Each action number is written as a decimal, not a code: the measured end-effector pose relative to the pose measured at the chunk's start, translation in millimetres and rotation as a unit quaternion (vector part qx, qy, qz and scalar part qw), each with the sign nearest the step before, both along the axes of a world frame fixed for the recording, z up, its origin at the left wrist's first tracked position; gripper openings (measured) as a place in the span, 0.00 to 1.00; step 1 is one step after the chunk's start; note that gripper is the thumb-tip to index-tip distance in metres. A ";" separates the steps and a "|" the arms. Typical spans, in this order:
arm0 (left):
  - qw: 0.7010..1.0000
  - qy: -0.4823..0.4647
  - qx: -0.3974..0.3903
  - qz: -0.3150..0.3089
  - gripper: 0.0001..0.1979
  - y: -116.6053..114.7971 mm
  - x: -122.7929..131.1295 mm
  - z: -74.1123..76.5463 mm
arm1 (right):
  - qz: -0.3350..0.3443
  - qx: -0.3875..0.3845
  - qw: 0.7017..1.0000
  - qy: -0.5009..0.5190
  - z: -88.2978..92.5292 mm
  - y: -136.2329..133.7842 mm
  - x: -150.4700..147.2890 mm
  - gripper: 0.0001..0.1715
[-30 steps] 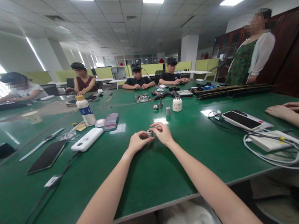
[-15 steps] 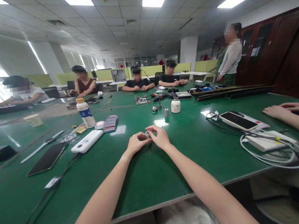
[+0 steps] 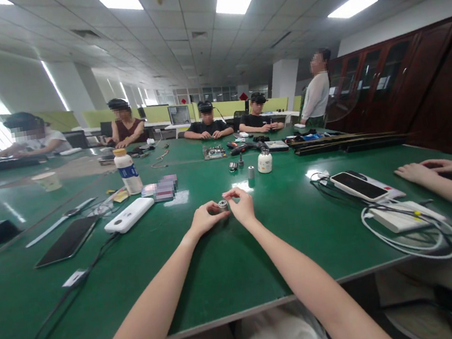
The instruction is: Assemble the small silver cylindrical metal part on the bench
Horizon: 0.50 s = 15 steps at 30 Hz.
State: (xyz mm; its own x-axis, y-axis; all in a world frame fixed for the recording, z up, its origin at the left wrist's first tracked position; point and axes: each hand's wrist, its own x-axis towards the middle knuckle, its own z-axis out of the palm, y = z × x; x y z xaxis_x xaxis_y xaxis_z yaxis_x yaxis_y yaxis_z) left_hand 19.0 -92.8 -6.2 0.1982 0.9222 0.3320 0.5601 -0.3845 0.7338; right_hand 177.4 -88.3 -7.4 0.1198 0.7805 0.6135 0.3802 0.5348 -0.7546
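Observation:
Just ahead of me on the green table (image 3: 206,263), a small round metal part (image 3: 223,205) shows a ringed top face. My left hand (image 3: 206,217) grips it from the left, thumb and fingers curled round its side. Close on its right is my right hand (image 3: 241,205), fingers bent and thumb a little apart from them, with a slight gap to the part. I see nothing in that hand. Farther off stand a metal cylinder (image 3: 251,172), a small dark metal piece (image 3: 240,160) and a shiny metal piece (image 3: 233,166).
A white jar (image 3: 264,161) stands beyond the cylinder. To the left are a bottle (image 3: 128,173), a white power bank (image 3: 129,215) and a dark phone (image 3: 67,242). Cables (image 3: 415,243) and another phone (image 3: 358,186) lie right, near another person's hands (image 3: 417,172). Several people sit around the table.
My right hand has drawn slightly right, off the metal part, uncovering its top. My left hand stays on it. The standing person at the back has moved left.

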 end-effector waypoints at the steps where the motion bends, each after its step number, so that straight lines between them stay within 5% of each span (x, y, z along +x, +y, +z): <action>1: 1.000 0.003 0.000 0.003 0.21 -0.7 0.3 0.4 | -0.009 -0.006 1.000 0.002 -0.8 2.7 2.5 0.06; 10: 1.000 0.010 -0.011 -0.002 0.26 1.5 0.0 0.2 | 0.033 -0.087 0.993 -0.068 -25.3 10.4 28.7 0.07; 15: 0.999 0.012 -0.027 -0.016 0.24 4.6 -1.4 1.6 | 0.031 -0.083 0.994 -0.068 -24.3 10.3 27.7 0.08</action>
State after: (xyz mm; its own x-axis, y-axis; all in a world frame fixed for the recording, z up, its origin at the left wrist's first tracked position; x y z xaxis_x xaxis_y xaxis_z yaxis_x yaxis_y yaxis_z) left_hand 17.6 -88.2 -4.6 0.2345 0.9321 0.2761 0.5657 -0.3619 0.7410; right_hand 205.1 -78.0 -31.7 -0.0063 0.8756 0.4829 0.4546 0.4327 -0.7786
